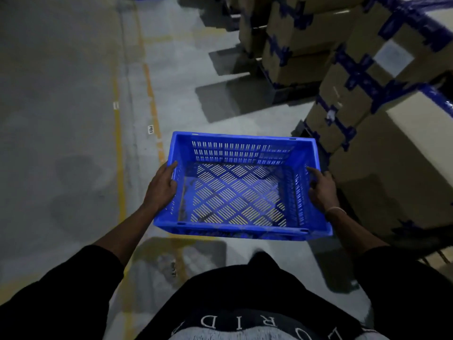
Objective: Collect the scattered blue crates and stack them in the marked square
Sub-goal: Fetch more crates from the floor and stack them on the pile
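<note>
An empty blue slotted crate [241, 153] is carried level in front of my body, above the grey floor. My left hand [161, 186] grips its left wall, thumb over the rim and fingers outside. My right hand [321, 187] grips the right wall the same way, with a pale band on the wrist. The floor shows through the crate's slotted bottom. Yellow painted lines [119, 153] run along the floor to the left of the crate and under it.
Stacks of cardboard boxes with blue tape [362, 94] stand close on the right, and more of them [291, 38] stand farther ahead. Open grey floor [56, 94] lies to the left. A small white label [150, 129] sits beside a yellow line.
</note>
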A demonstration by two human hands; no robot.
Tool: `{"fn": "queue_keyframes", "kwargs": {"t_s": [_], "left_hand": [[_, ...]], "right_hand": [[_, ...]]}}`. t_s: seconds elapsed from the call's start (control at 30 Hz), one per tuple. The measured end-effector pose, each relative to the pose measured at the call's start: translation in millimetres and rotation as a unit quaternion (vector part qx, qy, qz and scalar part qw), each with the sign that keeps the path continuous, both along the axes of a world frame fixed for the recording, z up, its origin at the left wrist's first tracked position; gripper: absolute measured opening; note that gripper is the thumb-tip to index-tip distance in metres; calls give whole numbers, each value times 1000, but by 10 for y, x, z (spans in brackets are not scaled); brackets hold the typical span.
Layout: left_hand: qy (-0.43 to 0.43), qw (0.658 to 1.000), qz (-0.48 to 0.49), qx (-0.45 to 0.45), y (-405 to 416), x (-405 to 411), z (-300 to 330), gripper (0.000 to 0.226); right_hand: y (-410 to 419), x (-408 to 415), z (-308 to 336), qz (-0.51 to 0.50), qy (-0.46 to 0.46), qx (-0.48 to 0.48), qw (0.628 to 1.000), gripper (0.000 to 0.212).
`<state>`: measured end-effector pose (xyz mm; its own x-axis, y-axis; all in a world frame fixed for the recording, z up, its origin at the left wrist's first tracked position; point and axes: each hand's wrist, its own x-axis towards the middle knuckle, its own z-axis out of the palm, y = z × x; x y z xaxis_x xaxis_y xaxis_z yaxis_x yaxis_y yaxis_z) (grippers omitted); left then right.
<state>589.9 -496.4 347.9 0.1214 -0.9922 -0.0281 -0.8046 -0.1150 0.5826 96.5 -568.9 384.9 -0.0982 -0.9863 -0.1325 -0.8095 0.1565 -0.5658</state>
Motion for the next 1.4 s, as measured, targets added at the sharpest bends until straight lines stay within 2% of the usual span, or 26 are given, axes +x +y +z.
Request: {"fn": "queue_keyframes", "kwargs": {"t_s": [0.2, 0.5, 0.73, 1.03, 1.4], "left_hand": [[2, 998, 60, -4, -785, 208, -61, 63], [-1, 990, 139, -3, -2136, 489, 69, 63], [18, 981, 195, -8, -2990, 843, 137, 61], [28, 978, 208, -4, -4474, 2101, -87, 60], [3, 982, 187, 6, -6461, 3809, 157, 63]], "right_hand": [[-1270, 399, -97, 79, 41, -19, 996, 61], [-3283, 955, 39, 159, 40, -6, 986, 59], [-4552, 1589, 150, 203, 43, -14, 978, 55], [-6130, 2905, -117, 216, 34, -25, 976, 58], [-8018, 4483, -107, 209, 18, -42, 977, 61]]}}
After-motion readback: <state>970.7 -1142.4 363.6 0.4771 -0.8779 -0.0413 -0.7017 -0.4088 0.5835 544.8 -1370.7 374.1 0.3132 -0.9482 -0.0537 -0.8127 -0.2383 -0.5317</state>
